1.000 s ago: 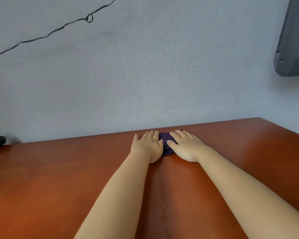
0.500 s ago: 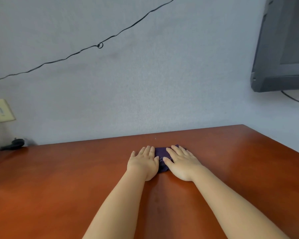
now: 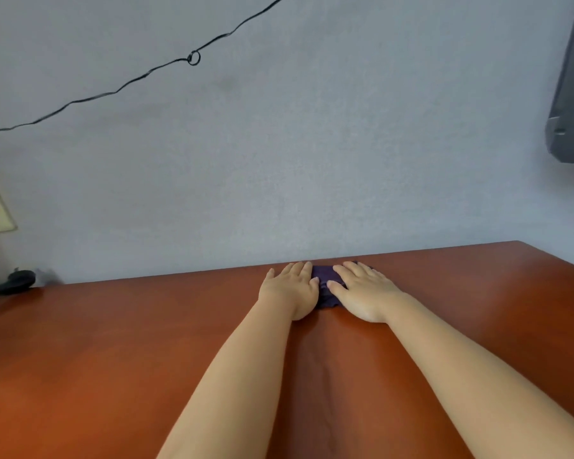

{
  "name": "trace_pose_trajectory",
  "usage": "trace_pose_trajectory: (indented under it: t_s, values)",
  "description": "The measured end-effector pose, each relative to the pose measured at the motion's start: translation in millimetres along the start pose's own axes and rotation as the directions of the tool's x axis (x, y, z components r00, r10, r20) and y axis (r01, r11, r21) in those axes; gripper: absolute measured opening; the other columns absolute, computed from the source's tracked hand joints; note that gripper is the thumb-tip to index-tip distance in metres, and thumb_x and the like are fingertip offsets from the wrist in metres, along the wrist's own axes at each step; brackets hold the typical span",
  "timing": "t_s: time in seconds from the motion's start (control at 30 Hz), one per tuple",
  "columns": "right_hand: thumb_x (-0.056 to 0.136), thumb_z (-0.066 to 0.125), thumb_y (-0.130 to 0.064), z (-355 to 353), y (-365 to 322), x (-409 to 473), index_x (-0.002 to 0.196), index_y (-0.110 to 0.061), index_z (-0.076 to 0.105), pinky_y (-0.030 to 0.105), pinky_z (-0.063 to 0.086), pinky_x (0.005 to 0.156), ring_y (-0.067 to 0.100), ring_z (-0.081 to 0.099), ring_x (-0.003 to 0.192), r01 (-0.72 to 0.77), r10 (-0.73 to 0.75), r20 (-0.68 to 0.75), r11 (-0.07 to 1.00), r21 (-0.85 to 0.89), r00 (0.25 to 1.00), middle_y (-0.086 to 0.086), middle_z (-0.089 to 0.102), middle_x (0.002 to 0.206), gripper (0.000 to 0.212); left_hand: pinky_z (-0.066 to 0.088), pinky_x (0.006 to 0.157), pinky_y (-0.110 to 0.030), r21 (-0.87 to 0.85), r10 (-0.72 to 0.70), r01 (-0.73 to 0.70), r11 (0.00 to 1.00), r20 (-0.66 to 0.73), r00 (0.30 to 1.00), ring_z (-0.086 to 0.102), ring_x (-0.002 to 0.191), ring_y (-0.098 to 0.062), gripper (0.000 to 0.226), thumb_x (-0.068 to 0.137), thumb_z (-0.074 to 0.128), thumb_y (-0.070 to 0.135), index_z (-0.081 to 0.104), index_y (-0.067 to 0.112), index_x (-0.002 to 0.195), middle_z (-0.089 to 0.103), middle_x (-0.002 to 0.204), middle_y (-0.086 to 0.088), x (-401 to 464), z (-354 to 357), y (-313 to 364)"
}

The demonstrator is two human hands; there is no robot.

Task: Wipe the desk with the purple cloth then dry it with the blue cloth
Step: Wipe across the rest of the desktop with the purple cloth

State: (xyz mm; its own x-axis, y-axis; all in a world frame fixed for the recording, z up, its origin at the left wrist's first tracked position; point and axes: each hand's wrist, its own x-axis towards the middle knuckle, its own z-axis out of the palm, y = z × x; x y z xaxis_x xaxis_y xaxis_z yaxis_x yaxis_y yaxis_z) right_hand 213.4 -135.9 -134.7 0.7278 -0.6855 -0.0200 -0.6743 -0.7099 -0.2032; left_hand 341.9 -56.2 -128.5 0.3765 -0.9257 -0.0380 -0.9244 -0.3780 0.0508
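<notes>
Hands (image 3: 289, 288) pushed farther; purple cloth (image 3: 325, 286) beneath

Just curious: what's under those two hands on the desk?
A dark purple cloth shows between the left hand and right hand, pressed flat on the desk. Its covered parts can't be seen.

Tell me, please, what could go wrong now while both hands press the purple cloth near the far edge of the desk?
1. The cloth lies close to the desk's far edge by the wall; a further push could drop it behind the desk.
2. The left hand and right hand lie flat on it, not gripping, so it may bunch or slip out.
3. No blue cloth is in view for the drying.
</notes>
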Motion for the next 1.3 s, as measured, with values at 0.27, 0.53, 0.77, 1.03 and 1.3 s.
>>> trace_pose_trajectory:
  t_s: [0.27, 0.53, 0.77, 1.03, 1.3]
  values:
    - [0.102, 0.015, -0.051, -2.3, 7.7, 48.0, 0.155, -0.025, 0.009, 0.035, 0.003, 0.119, 0.016, 0.0, 0.148, 0.013, -0.013, -0.027, 1.0, 0.004, 1.0, -0.004, 0.004, 0.162, 0.06, 0.001, 0.12, -0.044, -0.02, -0.01, 0.009, 1.0, -0.018, 1.0, 0.005, 0.148, -0.018, 0.055, 0.104, 0.009, 0.035, 0.001, 0.014, 0.153, 0.003, 0.161, -0.003, 46.3, 0.7, -13.6]
    - [0.101, 0.015, -0.051, -0.4, 5.3, 32.0, 0.155, -0.025, 0.009, 0.035, 0.002, 0.12, 0.015, -0.001, 0.148, 0.019, -0.019, -0.032, 1.0, 0.012, 0.999, -0.004, 0.003, 0.162, 0.06, 0.002, 0.12, -0.042, 0.026, -0.015, 0.015, 1.0, -0.015, 1.0, 0.004, 0.148, -0.018, 0.055, 0.104, 0.009, 0.034, 0.0, 0.011, 0.153, 0.002, 0.161, -0.005, 26.5, -0.3, -7.4]
    - [0.101, 0.014, -0.052, 2.0, -1.9, -14.1, 0.155, -0.026, 0.007, 0.036, -0.001, 0.12, 0.015, -0.004, 0.148, 0.02, -0.02, 0.001, 1.0, 0.022, 1.0, -0.004, -0.001, 0.162, 0.06, 0.003, 0.12, -0.04, 0.052, -0.036, 0.035, 0.998, 0.017, 0.999, 0.0, 0.148, -0.017, 0.056, 0.103, 0.008, 0.035, -0.002, 0.011, 0.153, 0.001, 0.161, -0.003, -19.8, 1.0, 4.6]
    - [0.101, 0.015, -0.051, 3.4, -0.6, -22.9, 0.155, -0.026, 0.007, 0.036, 0.0, 0.12, 0.015, -0.004, 0.148, 0.036, -0.035, -0.009, 0.999, 0.025, 0.999, -0.004, 0.001, 0.162, 0.06, 0.003, 0.12, -0.039, 0.021, -0.03, 0.03, 0.999, 0.022, 0.999, -0.001, 0.148, -0.016, 0.056, 0.103, 0.008, 0.036, -0.002, 0.013, 0.153, -0.001, 0.161, -0.001, -25.1, 2.5, 6.9]
    - [0.101, 0.015, -0.051, -0.2, 10.2, 18.9, 0.155, -0.026, 0.009, 0.036, 0.001, 0.12, 0.014, -0.001, 0.148, 0.029, -0.028, -0.031, 0.999, 0.025, 0.999, -0.005, 0.002, 0.162, 0.059, 0.004, 0.119, -0.037, -0.002, 0.006, -0.007, 1.0, -0.017, 1.0, 0.006, 0.147, -0.018, 0.055, 0.104, 0.011, 0.034, 0.001, 0.011, 0.153, 0.005, 0.161, -0.005, 18.0, 1.2, -0.6]
